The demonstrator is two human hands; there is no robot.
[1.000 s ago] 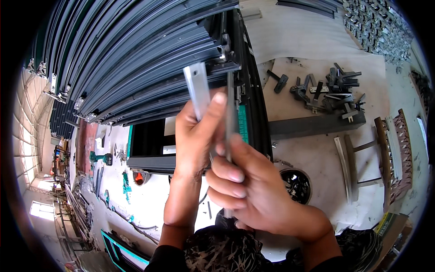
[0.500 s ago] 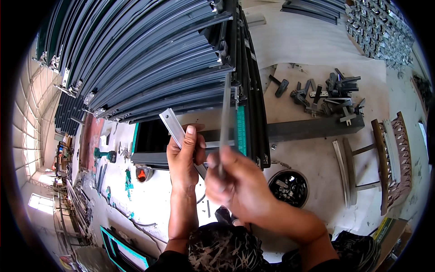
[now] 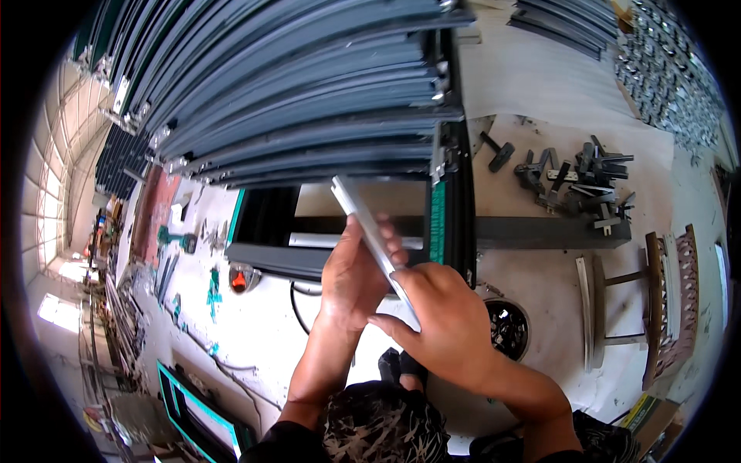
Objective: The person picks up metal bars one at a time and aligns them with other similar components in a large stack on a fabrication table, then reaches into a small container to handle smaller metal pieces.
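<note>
Handling a metal strip [image 3: 372, 241], slanted between both hands, seems the present step. The right hand [image 3: 444, 312] grasps it, hiding its lower end; whether the left hand [image 3: 349, 279] grips, I cannot tell. Next move probably calls for steady holding. Beyond the dark frame [image 3: 279, 261], stacked bars [image 3: 309, 116] are cut off.

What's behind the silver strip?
The left hand: its palm and fingers show either side of the silver strip. The part directly behind it is covered, as is whatever the right hand hides.
</note>
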